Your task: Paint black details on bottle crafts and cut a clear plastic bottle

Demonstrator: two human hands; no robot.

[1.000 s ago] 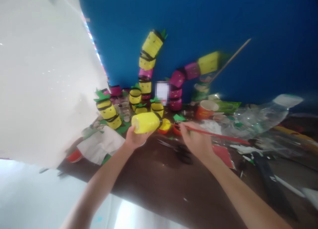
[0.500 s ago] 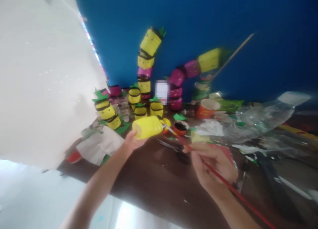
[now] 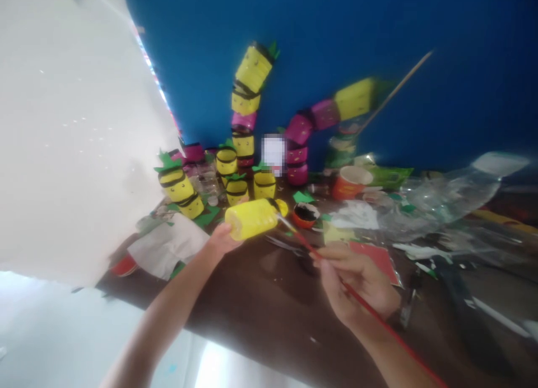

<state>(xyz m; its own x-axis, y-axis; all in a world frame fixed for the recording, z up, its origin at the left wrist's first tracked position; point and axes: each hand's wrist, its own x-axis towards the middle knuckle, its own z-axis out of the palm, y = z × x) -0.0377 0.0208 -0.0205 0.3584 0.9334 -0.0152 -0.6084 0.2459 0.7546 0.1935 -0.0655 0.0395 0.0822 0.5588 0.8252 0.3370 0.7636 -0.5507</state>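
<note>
Now painting: left hand (image 3: 222,239) gripping yellow-painted plastic cylinder (image 3: 251,218), right hand (image 3: 357,281) pinching red-handled paintbrush (image 3: 336,276), bristles touching its far end; next, steady strokes.

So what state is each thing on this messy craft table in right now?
Yellow container: on its side, held up by the left hand.
Red paintbrush: gripped in the right hand, tip at the container's black-rimmed end.
Small paint pot: open, dark paint inside.
Orange paper cup: tipped, mouth showing.
Clear plastic bottle: lying flat.
Scissors: lying on the table.
</note>
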